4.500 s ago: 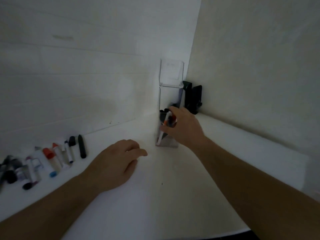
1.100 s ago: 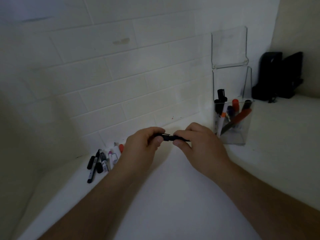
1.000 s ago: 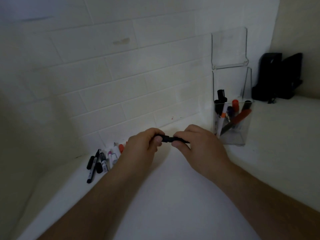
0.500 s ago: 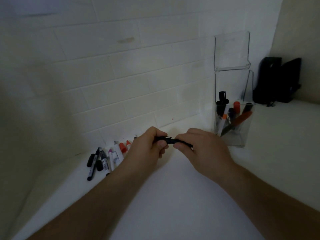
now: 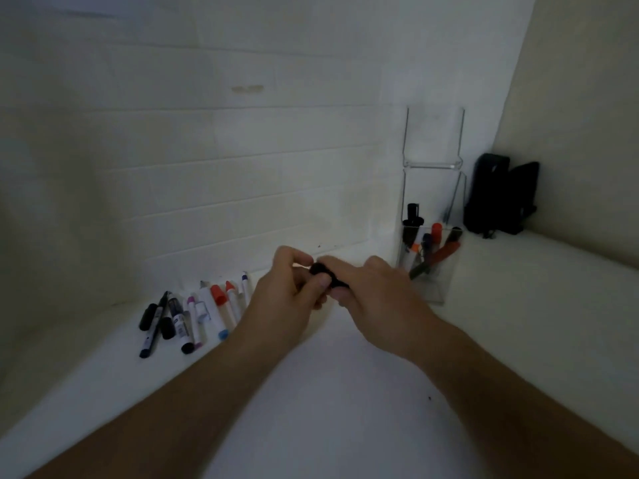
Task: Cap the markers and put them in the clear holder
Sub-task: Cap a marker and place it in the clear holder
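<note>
My left hand [image 5: 288,292] and right hand [image 5: 377,292] both pinch one black marker [image 5: 325,276]; the clear holder [image 5: 427,264] stands at three o'clock.

The hands, left hand [image 5: 288,288] and right hand [image 5: 375,292], have closed together, hiding most of the black marker [image 5: 323,271].

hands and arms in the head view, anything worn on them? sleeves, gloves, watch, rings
Nothing worn that shows. The left hand and right hand are bare, with no gloves, and no rings can be made out in the dim light. Both forearms are uncovered to the frame's bottom edge: no sleeve cuffs, watch or wristband in view.
</note>
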Demonstrator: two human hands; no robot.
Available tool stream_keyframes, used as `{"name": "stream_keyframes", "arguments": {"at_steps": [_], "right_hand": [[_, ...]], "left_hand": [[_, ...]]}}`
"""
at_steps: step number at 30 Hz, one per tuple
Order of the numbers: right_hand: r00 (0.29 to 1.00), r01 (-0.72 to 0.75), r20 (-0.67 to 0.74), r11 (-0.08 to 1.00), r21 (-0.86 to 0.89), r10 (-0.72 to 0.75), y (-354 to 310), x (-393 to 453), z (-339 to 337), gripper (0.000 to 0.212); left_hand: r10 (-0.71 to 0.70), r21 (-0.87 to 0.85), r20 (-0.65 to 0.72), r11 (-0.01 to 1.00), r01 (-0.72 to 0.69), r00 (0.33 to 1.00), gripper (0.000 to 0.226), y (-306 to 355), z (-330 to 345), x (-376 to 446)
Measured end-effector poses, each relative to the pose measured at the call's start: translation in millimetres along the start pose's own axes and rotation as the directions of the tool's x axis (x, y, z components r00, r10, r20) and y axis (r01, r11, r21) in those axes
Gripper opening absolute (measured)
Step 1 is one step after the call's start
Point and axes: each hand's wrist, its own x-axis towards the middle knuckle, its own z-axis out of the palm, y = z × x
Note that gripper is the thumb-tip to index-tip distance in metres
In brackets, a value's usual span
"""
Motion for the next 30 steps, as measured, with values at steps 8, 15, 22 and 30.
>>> {"name": "stream_keyframes", "arguments": {"at_steps": [8, 15, 22, 30], "right_hand": [[0.763, -0.194, -0.505, 0.888, 0.417, 0.404, 35, 29, -106, 0.059], [0.844, -0.375, -0.365, 0.919, 0.124, 0.393, 90, 36, -108, 0.05], [0.873, -0.449, -0.394, 0.789, -0.419, 0.287, 99, 21, -64, 0.027], [0.884, -0.447, -0.28, 0.853, -0.269, 0.375, 93, 8, -63, 0.054]], "left_hand": [[0.197, 0.219, 0.283, 0.939, -0.263, 0.939, 0.041, 2, 7, -7], [0.249, 0.274, 0.369, 0.891, -0.361, 0.896, 0.035, -2, 9, -8], [0.278, 0.323, 0.391, 0.851, -0.413, 0.878, 0.03, -6, 8, -9], [0.329, 0.333, 0.399, 0.817, -0.47, 0.856, 0.027, -11, 6, -9]]}}
